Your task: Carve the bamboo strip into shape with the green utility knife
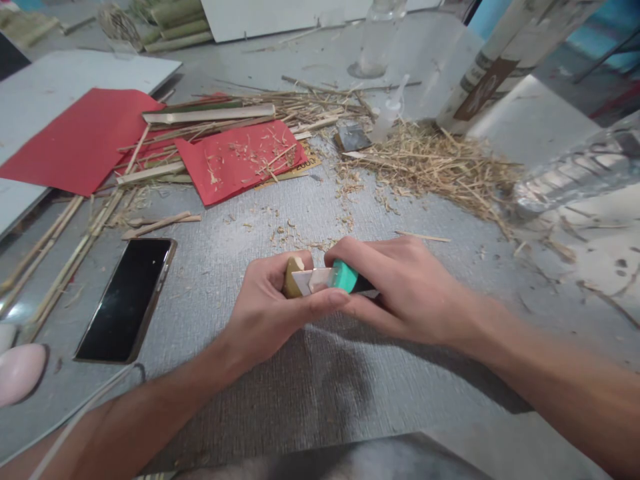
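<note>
My left hand (273,300) is closed around a short olive-green piece (291,280) with a pale end, which looks like bamboo. In my right hand (400,287) is a utility knife (345,277) with a green and black handle. Its blade (305,281) points left and meets the piece, or lies right in front of it. The left thumb reaches across and presses near the front of the knife's handle. My right fingers hide most of that handle. Both hands are just above the grey table (240,400), and small shavings (285,235) lie beyond them.
A phone (125,300) lies at left beside a pink mouse (21,375) and a white cable (75,413). Red paper (245,160), bamboo strips (210,115) and a straw-like heap (440,160) spread behind. A clear plastic bottle (575,173) lies at right, near a small glue bottle (389,117).
</note>
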